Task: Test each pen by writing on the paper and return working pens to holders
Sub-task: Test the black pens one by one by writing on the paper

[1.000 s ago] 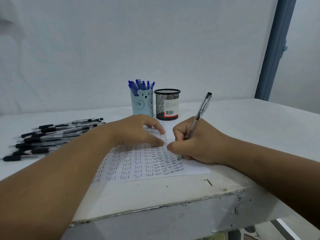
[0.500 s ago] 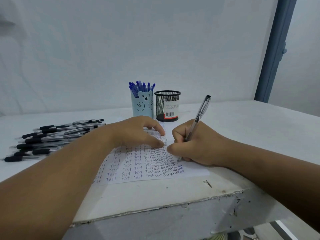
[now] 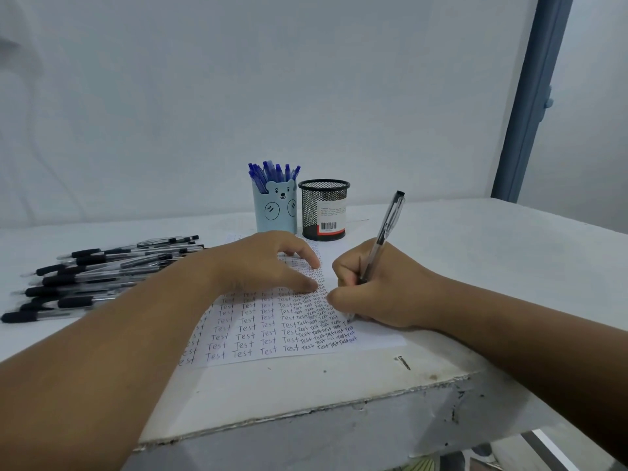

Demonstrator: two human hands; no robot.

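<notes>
A white sheet of paper point(image 3: 373, 338) covered in rows of the word "Test" lies in the middle of the table. My right hand point(image 3: 380, 290) grips a clear black-capped pen point(image 3: 389, 226), its tip on the paper's right part. My left hand point(image 3: 268, 263) rests on the paper with spread fingers, holding it down. Behind the paper stand a light blue bear holder point(image 3: 275, 212) filled with several blue pens point(image 3: 272, 173) and a black mesh holder point(image 3: 323, 209) with a barcode label. Several black pens point(image 3: 102, 277) lie in a pile at the left.
The white table point(image 3: 492, 253) has a chipped front edge point(image 3: 306, 413) close to me. A small dark screw point(image 3: 403, 362) lies near the paper's right corner. A wall stands behind the holders and a blue-grey door frame point(image 3: 530, 107) at the right.
The camera tilted up slightly, so everything sits a little lower in view. My right hand has kept writing with small movements. My left hand stays in place on the paper.
</notes>
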